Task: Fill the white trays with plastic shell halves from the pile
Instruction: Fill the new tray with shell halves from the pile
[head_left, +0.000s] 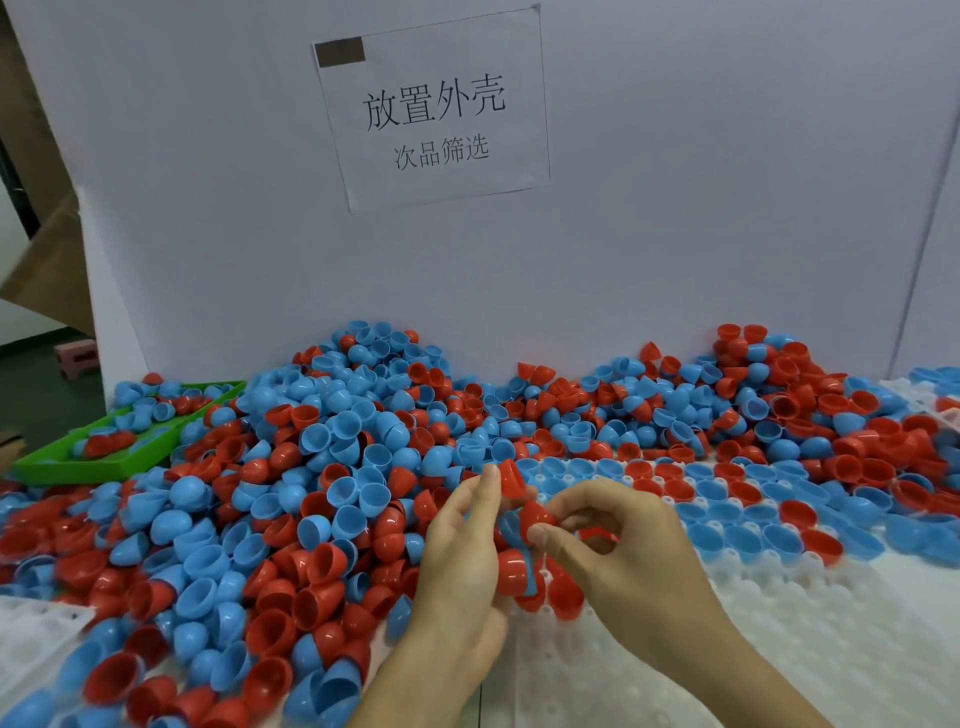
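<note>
- Head view: your left hand (457, 551) is cupping several red and blue shell halves (511, 571), fingers curled round them, one red half (511, 478) pinched at its fingertips.
- Your right hand (618, 545) is pinching a red shell half (537, 517) between thumb and forefinger.
- Pile (322, 467) is lying left and behind; the white tray (779, 623) is sitting under your hands, its far rows filled.
- Halves are looking light, stiff and slick; you are best gripping them at the rim.
</note>
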